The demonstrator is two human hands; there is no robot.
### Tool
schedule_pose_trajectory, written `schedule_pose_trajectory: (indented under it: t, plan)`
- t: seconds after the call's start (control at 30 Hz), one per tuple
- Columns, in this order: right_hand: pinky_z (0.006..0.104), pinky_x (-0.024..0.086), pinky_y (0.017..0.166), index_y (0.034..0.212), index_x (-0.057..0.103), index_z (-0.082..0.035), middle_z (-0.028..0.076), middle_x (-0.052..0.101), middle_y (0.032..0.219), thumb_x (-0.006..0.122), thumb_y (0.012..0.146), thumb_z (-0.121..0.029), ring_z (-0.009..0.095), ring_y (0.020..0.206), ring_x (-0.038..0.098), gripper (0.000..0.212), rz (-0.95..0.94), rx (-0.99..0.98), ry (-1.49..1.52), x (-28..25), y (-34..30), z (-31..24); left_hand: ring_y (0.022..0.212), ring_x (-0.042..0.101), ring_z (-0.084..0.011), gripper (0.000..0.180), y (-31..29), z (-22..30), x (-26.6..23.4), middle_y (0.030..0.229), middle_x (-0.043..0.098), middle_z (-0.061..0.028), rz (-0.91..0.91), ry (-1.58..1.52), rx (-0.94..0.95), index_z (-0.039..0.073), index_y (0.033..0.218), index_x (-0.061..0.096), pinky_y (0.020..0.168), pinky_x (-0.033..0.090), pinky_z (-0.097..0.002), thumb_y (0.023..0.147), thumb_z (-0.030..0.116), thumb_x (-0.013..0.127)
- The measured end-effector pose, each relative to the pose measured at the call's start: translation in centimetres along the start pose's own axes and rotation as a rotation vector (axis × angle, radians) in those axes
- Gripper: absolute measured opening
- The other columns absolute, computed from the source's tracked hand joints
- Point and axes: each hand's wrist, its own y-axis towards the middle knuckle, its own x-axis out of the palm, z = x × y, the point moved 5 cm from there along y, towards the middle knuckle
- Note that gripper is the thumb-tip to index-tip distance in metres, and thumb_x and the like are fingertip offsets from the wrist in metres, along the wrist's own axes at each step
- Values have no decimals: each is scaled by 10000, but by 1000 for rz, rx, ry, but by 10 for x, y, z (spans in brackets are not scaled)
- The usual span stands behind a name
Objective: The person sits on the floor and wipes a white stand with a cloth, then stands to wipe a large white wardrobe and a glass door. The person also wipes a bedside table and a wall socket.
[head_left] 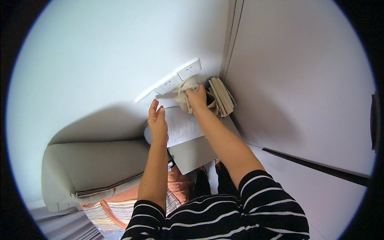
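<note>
My right hand (197, 99) is closed on a crumpled beige cloth (183, 101), which it holds against the wall just below the sockets. Part of the cloth is hidden behind the fingers. To the left of it, my left hand (158, 121) is raised with its fingers stretched out and nothing in them. Under both hands lies a printed sheet of paper (182, 127) on top of a small grey bedside cabinet (196, 154). A stack of books or notebooks (223, 97) stands on edge right of my right hand.
White wall sockets (188, 70) run in a strip above the cabinet. A padded grey headboard (108, 160) stands at the left, with orange and striped bedding (116, 206) below it. A tall pale cupboard panel (296, 76) closes off the right side.
</note>
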Motion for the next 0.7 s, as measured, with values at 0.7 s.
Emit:
schedule_pose_trajectory:
  t: [0.7]
  plan:
    - [441,392,982,1199,531,-130,156,410,1272,619,743,-58,366,1164,459,470,-442,-354,-25,90,-80,18,1383,282,-319,672,1,8,-52,1524,274,-126,37,-66,-4,74,1477,255,1104,237,-495,975,480,438]
